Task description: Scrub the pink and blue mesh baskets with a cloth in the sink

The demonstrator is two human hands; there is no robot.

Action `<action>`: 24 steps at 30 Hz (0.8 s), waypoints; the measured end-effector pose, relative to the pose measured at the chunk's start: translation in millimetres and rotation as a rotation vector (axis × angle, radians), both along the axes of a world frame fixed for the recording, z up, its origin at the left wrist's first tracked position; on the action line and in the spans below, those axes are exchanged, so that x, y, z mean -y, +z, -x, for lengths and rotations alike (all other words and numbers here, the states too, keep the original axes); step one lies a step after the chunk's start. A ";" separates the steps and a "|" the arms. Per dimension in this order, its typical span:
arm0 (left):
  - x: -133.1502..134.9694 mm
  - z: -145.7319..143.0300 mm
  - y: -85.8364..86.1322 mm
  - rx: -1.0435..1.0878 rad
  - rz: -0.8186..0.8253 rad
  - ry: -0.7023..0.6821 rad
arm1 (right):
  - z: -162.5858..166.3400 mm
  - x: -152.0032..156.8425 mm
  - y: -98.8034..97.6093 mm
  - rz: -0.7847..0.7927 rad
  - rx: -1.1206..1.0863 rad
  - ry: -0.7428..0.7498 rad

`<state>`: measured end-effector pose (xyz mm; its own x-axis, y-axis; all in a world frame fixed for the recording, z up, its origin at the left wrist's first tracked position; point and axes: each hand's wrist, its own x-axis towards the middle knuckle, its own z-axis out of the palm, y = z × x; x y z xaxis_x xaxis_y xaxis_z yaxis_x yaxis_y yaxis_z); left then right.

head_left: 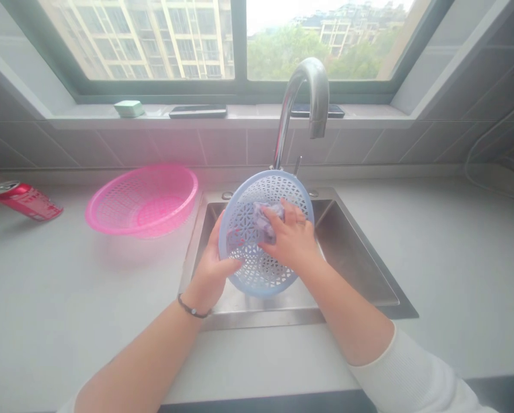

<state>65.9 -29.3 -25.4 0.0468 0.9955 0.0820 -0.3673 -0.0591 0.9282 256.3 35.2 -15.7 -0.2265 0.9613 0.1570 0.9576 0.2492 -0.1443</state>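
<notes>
A light blue plastic colander (245,274) is held tilted over the sink, its open side facing me. My left hand (211,264) grips its left rim, with the thumb on the inside and the other fingers behind, partly showing through the holes. A crumpled pale purple cloth (262,221) is pressed against the inner wall under the fingers of my right hand (292,232). That hand is closed on the cloth and wears a ring.
The steel sink (360,258) lies below, with a tall curved faucet (319,92) behind it. Left on the counter are a pink plastic basket (143,201) and a tilted red can (27,201). The windowsill holds a green-white block (129,108) and a dark flat phone-like object (198,111).
</notes>
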 end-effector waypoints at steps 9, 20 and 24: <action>-2.4 -0.1 -6.7 -0.003 0.088 -0.052 | -5.4 -16.5 -4.5 0.075 -0.124 -0.087; 4.4 -4.3 -12.6 -0.308 0.037 -0.183 | 11.6 -8.0 -3.1 -0.043 -0.250 0.159; -2.2 -2.5 -10.2 -0.152 0.015 -0.090 | 26.4 10.4 -3.6 0.034 -0.121 0.480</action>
